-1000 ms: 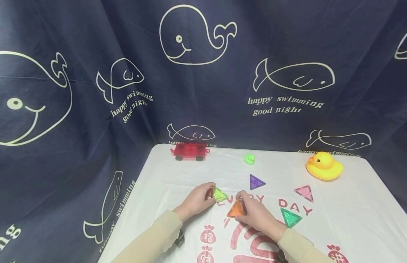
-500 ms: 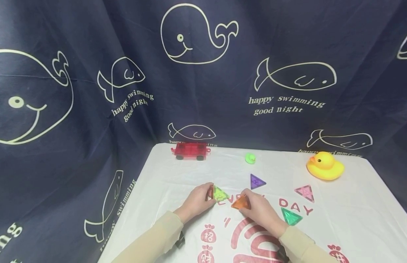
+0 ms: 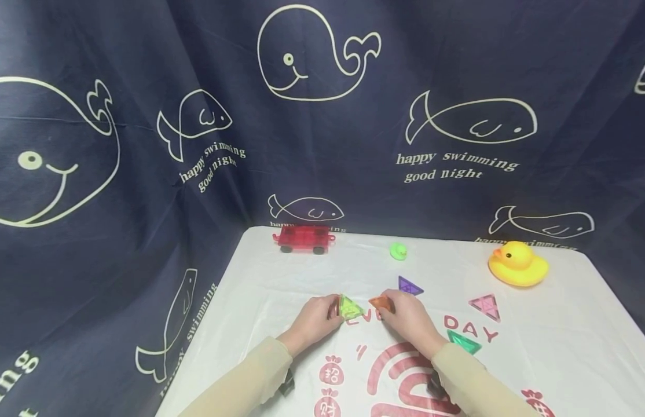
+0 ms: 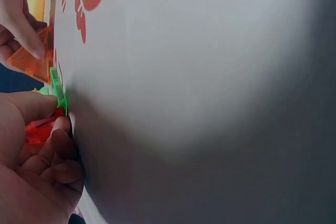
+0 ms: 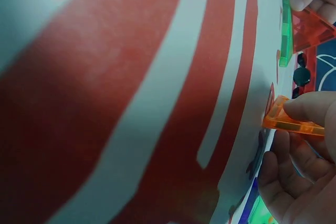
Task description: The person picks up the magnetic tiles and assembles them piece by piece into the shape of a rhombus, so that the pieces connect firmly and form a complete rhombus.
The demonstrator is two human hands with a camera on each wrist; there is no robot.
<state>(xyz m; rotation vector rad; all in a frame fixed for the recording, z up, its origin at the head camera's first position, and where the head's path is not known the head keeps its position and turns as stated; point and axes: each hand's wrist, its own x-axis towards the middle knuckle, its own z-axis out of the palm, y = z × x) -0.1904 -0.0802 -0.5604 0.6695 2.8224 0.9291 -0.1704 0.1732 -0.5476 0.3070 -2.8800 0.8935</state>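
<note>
My left hand (image 3: 313, 319) pinches a translucent red triangular magnetic tile (image 5: 311, 29), which stands up at an edge of the lime-green triangular tile (image 3: 350, 307). The green tile lies low on the tablecloth, right at the left fingertips. In my right hand (image 3: 410, 315), thumb and fingers pinch an orange triangular tile (image 3: 380, 302), tilted up off the cloth; part of it is hidden behind the fingers. A short gap separates the orange tile from the green one in the head view. Beyond the right hand lies a purple triangular tile (image 3: 409, 285), partly covered.
Right of the hands lie a pink triangular tile (image 3: 486, 306) and a dark green one (image 3: 464, 341), partly behind the right forearm. Along the back stand a red wheeled car base (image 3: 304, 239), a small green duck (image 3: 398, 251) and a big yellow duck (image 3: 517, 264). A dark curtain (image 3: 354, 150) hangs behind.
My right hand has moved away from me with the orange tile, up level with the green tile, and has turned it more edge-on. The left hand has stayed nearly still.
</note>
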